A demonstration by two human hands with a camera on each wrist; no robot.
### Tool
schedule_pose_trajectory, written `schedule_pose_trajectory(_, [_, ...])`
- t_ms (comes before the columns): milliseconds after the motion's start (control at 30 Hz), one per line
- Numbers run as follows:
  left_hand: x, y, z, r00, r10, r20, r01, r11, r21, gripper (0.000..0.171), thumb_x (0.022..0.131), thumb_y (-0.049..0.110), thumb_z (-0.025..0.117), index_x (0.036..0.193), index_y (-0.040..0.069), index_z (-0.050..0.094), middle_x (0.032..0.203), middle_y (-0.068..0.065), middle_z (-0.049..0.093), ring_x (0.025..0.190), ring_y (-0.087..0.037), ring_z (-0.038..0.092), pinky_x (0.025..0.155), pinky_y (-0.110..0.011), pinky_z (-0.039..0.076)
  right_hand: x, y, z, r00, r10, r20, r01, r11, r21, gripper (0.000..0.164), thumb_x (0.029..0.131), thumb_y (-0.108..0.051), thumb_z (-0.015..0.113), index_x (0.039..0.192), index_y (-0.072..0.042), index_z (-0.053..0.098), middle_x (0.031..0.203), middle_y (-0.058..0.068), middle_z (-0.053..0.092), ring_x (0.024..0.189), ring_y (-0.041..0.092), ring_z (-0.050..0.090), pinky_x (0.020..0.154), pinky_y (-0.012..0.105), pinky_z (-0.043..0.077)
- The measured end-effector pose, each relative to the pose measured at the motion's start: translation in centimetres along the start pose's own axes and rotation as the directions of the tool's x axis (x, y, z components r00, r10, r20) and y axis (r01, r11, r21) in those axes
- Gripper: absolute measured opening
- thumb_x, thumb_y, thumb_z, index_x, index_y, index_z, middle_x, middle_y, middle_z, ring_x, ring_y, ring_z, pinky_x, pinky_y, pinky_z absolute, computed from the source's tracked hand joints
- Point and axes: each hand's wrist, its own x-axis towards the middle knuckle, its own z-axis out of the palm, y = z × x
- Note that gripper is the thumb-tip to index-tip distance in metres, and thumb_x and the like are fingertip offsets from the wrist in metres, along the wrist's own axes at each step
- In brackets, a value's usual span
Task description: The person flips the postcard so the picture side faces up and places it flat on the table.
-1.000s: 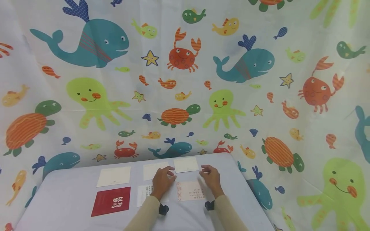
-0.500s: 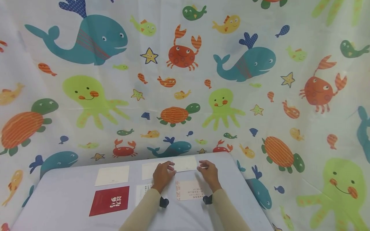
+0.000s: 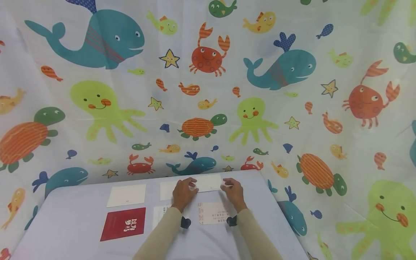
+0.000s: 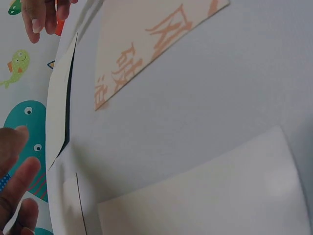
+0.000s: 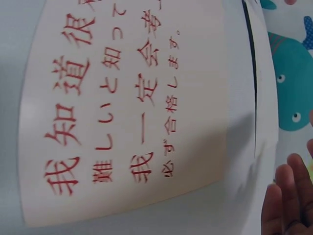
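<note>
A blank cream card (image 3: pixel 209 182) lies at the back of the table, between my two hands. My left hand (image 3: pixel 184 194) hovers at its left end, fingers bent loosely with a gap to the thumb. At the card's right end my right hand (image 3: pixel 234 194) is held the same way, its fingertips right by the edge. Nothing shows between the fingers of either hand in the wrist views, where the left fingers (image 4: pixel 25 171) and the right fingers (image 5: pixel 288 193) are spread apart. Nearer me, between the forearms, is a pale card with red writing (image 5: pixel 117 107).
Left of the hands lie another blank cream card (image 3: pixel 126 195) and a red card with white characters (image 3: pixel 123 224). A further blank card (image 3: pixel 166 191) and a white card with black print (image 3: pixel 158 216) are partly covered by my left arm. A sea-animal curtain (image 3: pixel 198 104) hangs behind the table.
My right hand has shifted slightly left toward the blank card's right edge. The left hand stays almost in place, and the head view has tilted a little. The cards lie as before.
</note>
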Motion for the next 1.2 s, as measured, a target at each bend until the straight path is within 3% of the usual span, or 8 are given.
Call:
schedule_pose_trajectory(400, [1.2, 0.1, -0.2, 1.0, -0.016, 0.019, 0.016, 1.0, 0.015, 0.032, 0.088, 0.016, 0.087, 0.118, 0.015, 0.077, 0.101, -0.004, 0.078, 0.095, -0.023, 0.061, 0.093, -0.051, 0.055, 0.9, -1.1, 0.4, 1.0, 0.004, 0.02, -0.004, 1.0, 0.013, 0.033, 0.095, -0.019, 0.079, 0.128, -0.018, 0.074, 0.127, 0.009, 0.073, 0.111, 0.027, 0.068, 0.101, 0.051, 0.056])
schedule_pose_trajectory(900, [1.5, -0.5, 0.4, 0.997, -0.067, 0.037, 0.066, 0.997, 0.03, 0.036, 0.085, 0.012, 0.09, 0.119, 0.016, 0.077, 0.099, -0.004, 0.077, 0.095, -0.023, 0.06, 0.096, -0.051, 0.054, 1.3, -0.7, 1.0, 0.998, 0.052, 0.048, -0.052, 0.999, -0.001, 0.036, 0.094, -0.011, 0.08, 0.129, -0.016, 0.074, 0.134, 0.013, 0.071, 0.121, 0.033, 0.067, 0.107, 0.054, 0.055])
schedule_pose_trajectory(1200, [1.6, -0.5, 1.0, 0.997, -0.056, 0.056, 0.055, 0.998, 0.026, 0.036, 0.085, 0.009, 0.088, 0.119, 0.015, 0.076, 0.101, -0.005, 0.076, 0.097, -0.024, 0.061, 0.097, -0.051, 0.055, 1.6, -0.7, 1.5, 0.997, 0.068, 0.04, -0.067, 0.997, -0.038, 0.036, 0.091, -0.006, 0.08, 0.126, -0.015, 0.074, 0.133, 0.014, 0.071, 0.128, 0.036, 0.065, 0.109, 0.054, 0.053])
